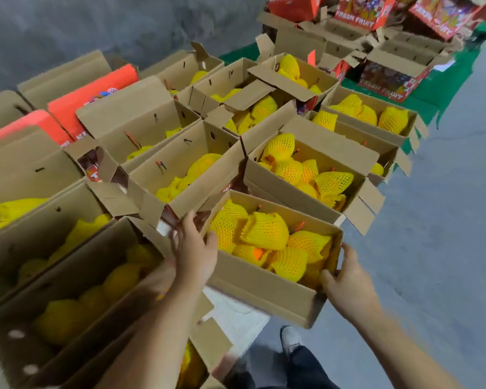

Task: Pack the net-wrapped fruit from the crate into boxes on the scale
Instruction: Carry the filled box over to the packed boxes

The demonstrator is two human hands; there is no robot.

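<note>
I hold the box [264, 284] of net-wrapped fruit [267, 231] between my hands: left hand [194, 248] fingers curled on its left end, right hand [345, 279] fingers gripping its right corner.

The open boxes [267, 287] are plain brown cardboard, and the fruit [265, 231] inside wears bright yellow foam net with a fine honeycomb mesh — one patch of orange shows through. Closed cartons [93, 94] at the left are red-orange. The stacked boxes [387, 80] at the back are red with busy multicoloured print and yellow lettering — they sit on a green sheet [446, 80]. The floor [446, 234] is grey.
</note>
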